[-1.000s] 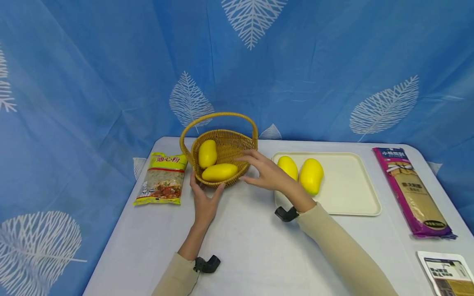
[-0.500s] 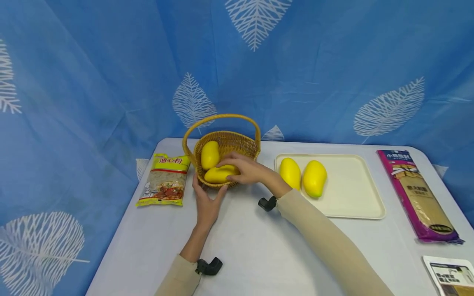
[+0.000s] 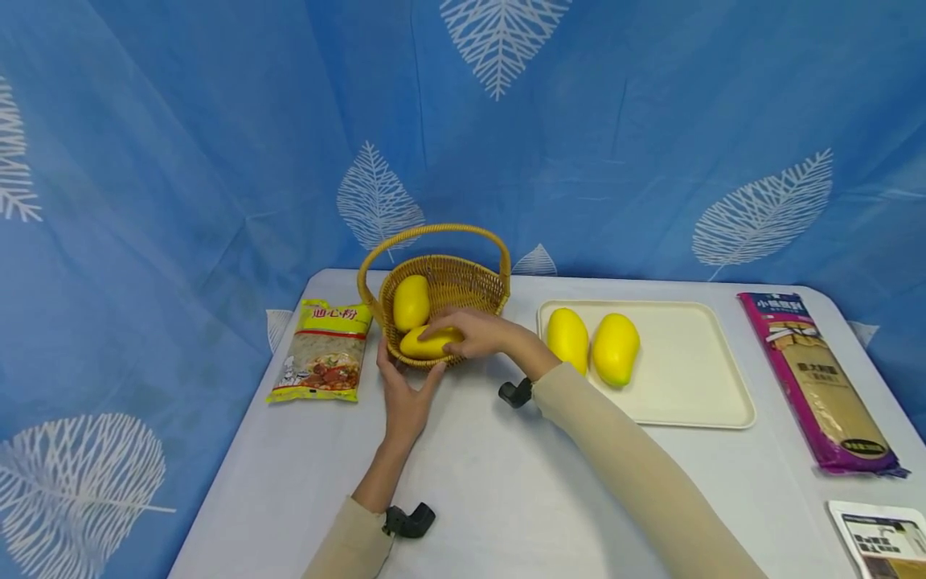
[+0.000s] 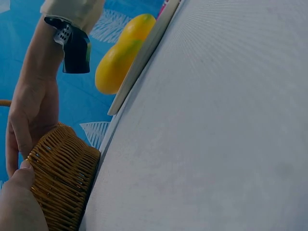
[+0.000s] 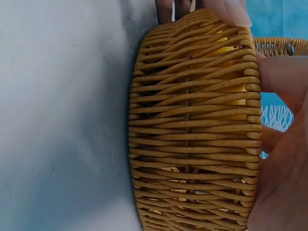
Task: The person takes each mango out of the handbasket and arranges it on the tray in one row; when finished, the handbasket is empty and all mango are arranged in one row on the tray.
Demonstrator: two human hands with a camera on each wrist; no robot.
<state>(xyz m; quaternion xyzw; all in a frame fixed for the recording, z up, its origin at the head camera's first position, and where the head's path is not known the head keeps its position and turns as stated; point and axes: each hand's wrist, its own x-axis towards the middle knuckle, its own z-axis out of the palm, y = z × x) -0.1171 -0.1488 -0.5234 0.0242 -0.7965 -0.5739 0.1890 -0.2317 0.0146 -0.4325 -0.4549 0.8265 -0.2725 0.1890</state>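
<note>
A yellow wicker basket (image 3: 470, 277) with an arched handle stands near the back of the table. My left hand (image 3: 407, 402) grips its near left side; the right wrist view shows the thumb (image 5: 231, 10) on the rim. Two mangoes lie inside: one mango (image 3: 411, 302) at the left, the other mango (image 3: 421, 346) lying along the near wall. Reaching over the rim from the right, my right hand (image 3: 477, 331) holds this nearer mango. In the right wrist view the wicker wall (image 5: 197, 125) hides most of it, along with some fingertips.
Right of the basket lies a cream tray (image 3: 683, 370), bearing a mango (image 3: 567, 338) and another mango (image 3: 615, 349). A pasta bag (image 3: 325, 354) lies left of the basket. Farther right are a purple noodle pack (image 3: 825, 382) and a white-edged packet (image 3: 878, 535).
My right hand has moved left from beside the basket into it and taken hold of the nearer mango. The left hand keeps its grip on the basket. The head view has shifted slightly.
</note>
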